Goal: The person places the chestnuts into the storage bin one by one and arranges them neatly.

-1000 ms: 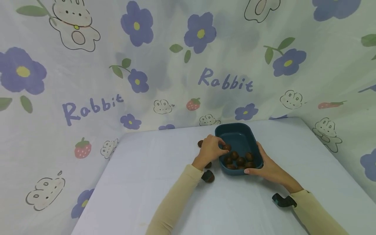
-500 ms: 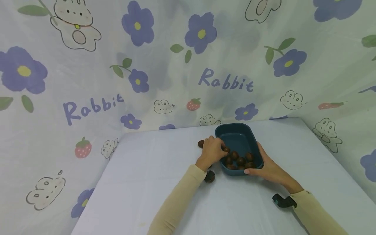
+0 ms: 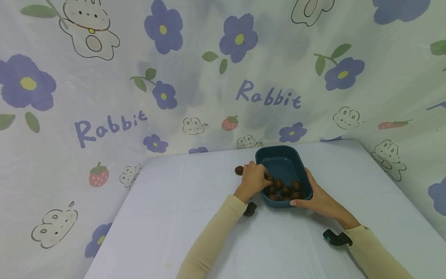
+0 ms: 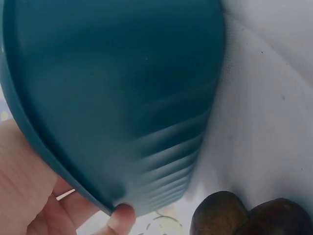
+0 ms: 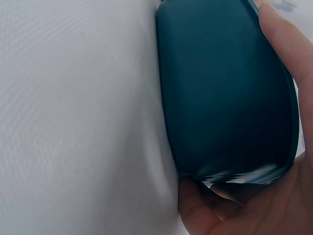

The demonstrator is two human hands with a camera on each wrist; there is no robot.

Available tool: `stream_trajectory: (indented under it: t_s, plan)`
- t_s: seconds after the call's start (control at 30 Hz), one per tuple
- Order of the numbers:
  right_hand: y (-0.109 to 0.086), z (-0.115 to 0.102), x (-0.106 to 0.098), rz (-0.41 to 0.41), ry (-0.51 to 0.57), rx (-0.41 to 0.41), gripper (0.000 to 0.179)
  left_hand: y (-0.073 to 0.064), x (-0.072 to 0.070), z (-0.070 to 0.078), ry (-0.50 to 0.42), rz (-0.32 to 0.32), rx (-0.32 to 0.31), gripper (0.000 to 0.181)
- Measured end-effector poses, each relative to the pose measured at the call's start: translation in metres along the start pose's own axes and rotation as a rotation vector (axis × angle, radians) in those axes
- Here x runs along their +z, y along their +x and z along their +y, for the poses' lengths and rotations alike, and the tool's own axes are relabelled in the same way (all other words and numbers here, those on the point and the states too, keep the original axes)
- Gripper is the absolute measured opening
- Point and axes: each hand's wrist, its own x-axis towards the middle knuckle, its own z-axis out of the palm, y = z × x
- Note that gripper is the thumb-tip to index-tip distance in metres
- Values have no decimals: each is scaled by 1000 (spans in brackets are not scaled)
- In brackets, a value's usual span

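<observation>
A dark teal rectangular tub (image 3: 283, 166) stands on the white table with several brown chestnuts (image 3: 286, 191) gathered in its near half. My left hand (image 3: 253, 179) reaches over the tub's left rim, thumb and forefinger pinched at a chestnut (image 3: 269, 177) that they partly cover. In the left wrist view, a fingertip (image 4: 122, 218) overlaps the ribbed outer wall at the rim. My right hand (image 3: 318, 199) grips the tub's right near corner, thumb over the near rim. The right wrist view shows curled fingers (image 5: 200, 208) low against the wall and the thumb (image 5: 286, 39) along the rim.
One loose chestnut (image 3: 239, 170) lies left of the tub, beyond my left hand. Two chestnuts (image 4: 220, 215) show beside the tub in the left wrist view. Black wrist devices (image 3: 336, 237) hang under both sleeves. A rabbit-and-flower cloth (image 3: 198, 89) hangs behind the table.
My left hand has shifted slightly right, and its thumb and forefinger have closed in around the chestnut at the rim. My right hand and the tub have stayed put.
</observation>
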Motion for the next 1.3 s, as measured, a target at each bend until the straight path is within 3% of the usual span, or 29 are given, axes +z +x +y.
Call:
stream_trajectory:
  t_s: [0.57,0.93,1.17,1.3]
  plan:
    - [1,3,-2,5,2,-4,131,3,3,7,-28,-46,-44,23]
    - [0,2,-1,3,-5,2,131,0,6,3,-70,-58,-14,25]
    - [-1,3,0,1,4,-9,130,-6,-8,-12,-136,50,47,29]
    - [1,2,0,2,13,-18,130,-11,-26,-29,-305,103,5,29]
